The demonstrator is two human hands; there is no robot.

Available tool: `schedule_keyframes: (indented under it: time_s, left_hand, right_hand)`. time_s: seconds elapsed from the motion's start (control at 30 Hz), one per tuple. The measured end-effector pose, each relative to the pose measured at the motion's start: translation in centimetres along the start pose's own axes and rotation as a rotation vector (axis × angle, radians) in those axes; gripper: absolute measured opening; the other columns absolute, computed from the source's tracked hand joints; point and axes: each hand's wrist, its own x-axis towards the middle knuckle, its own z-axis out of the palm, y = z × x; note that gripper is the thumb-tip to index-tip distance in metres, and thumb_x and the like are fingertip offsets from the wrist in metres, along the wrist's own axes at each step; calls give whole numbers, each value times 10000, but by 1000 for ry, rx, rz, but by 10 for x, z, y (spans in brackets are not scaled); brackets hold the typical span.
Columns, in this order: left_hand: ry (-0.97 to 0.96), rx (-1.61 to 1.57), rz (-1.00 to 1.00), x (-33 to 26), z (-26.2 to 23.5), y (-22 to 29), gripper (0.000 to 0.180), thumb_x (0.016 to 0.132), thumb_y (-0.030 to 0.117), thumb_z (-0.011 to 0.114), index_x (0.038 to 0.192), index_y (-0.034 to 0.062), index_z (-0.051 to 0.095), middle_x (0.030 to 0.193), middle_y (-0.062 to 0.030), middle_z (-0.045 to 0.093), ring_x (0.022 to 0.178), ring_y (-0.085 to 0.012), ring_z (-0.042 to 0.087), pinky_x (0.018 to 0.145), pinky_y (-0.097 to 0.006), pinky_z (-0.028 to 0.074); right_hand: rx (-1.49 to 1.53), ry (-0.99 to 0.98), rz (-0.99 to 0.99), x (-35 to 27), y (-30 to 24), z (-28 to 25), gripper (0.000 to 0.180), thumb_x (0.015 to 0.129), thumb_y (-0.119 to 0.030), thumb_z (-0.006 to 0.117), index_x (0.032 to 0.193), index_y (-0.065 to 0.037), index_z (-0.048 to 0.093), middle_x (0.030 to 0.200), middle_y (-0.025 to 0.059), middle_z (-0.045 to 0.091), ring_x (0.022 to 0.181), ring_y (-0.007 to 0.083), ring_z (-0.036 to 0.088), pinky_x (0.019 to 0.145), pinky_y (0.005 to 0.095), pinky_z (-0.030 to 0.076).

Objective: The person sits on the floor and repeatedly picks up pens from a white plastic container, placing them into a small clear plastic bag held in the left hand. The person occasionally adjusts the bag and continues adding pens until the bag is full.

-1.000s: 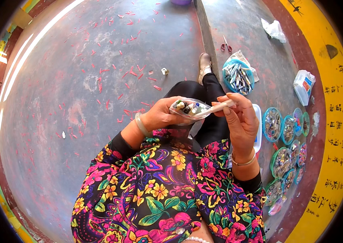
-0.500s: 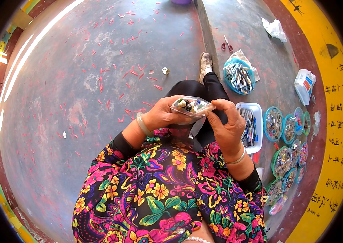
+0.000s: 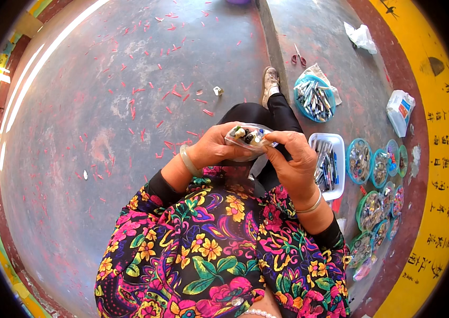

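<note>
Above my lap is a clear plastic bag [image 3: 245,154] with its mouth spread, and small dark, white and blue pieces [image 3: 247,135] show inside it; their kind is too small to make out. My left hand [image 3: 215,146] wraps round the bag's left side, fingers closed on it. At the right of the mouth, my right hand [image 3: 294,158] pinches the bag's edge between thumb and forefinger. The lower part of the bag is partly hidden by my hands.
At my right stand a white tray of pens [image 3: 340,183], a blue basket of pens [image 3: 332,108] and several small round baskets [image 3: 348,160] of little parts. Scissors [image 3: 298,57] lie farther off, near plastic bags [image 3: 360,37]. Red scraps [image 3: 208,113] litter the floor at left.
My right hand has shifted slightly left along the bag's edge, and the mouth looks narrower. My left hand keeps its hold almost unmoved.
</note>
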Motion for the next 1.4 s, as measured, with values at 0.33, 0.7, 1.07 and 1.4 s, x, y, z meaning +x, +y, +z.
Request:
schedule_keyframes:
  time_s: [0.33,0.7,1.07,1.4]
  left_hand:
    - [7,-24,-2,-2,1,-1,447,781,20,677,1195,-5,511,1077,-49,605,970,-121,565,861,-287,471]
    - [91,115,145,0,9,4,516,717,-39,718,1188,-3,512,1069,-69,605,970,-129,567,852,-288,486]
    - [135,264,155,2,18,6,538,700,2,746,1181,-24,506,1070,-74,589,963,-139,572,839,-279,481]
    - [146,272,191,7,22,0,517,686,-26,737,1151,-36,510,1067,-91,589,970,-162,579,863,-291,470]
  right_hand:
    - [-186,-23,-163,-1,2,1,158,689,-37,693,845,-49,674,967,111,649,979,279,583,857,355,422]
    - [-216,-53,-212,-11,3,3,207,718,-92,661,921,-58,682,1146,136,589,1145,314,501,953,379,370]
    - [-121,59,-215,-22,15,6,208,725,-113,649,931,-97,679,1208,161,550,1187,316,467,985,382,341]
    - [-109,154,-203,-30,34,-11,286,736,-67,625,1022,-70,639,1136,130,583,1119,312,517,946,387,381]
